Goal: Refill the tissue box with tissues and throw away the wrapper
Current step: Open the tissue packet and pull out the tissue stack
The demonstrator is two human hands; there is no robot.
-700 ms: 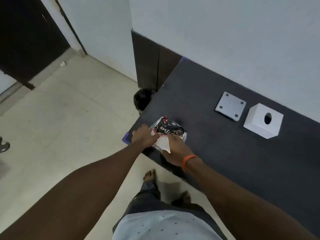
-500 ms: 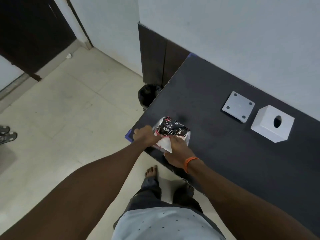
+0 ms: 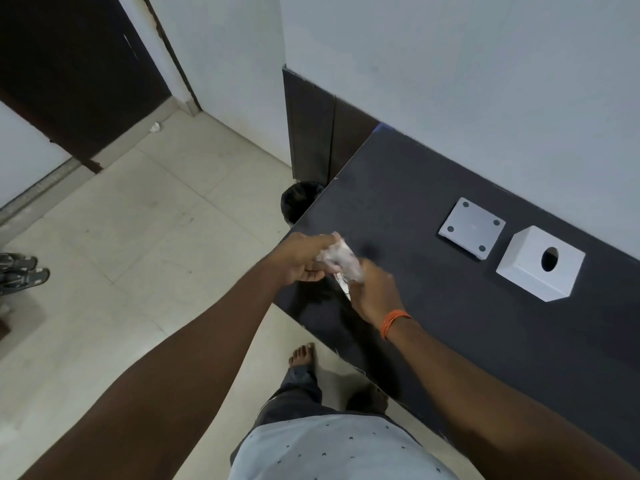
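Gripping the blurred tissue pack (image 3: 341,263) at the table (image 3: 450,341) edge, both hands' fingers clamp it.

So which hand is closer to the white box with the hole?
Right. The right hand is on the box's side of the tissue pack; the left hand is beyond the pack, farther away.

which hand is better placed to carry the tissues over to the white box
Probably the right hand: it grips the tissue pack on the side nearer the tissue box. The left hand holds the far side, nearer the bin.
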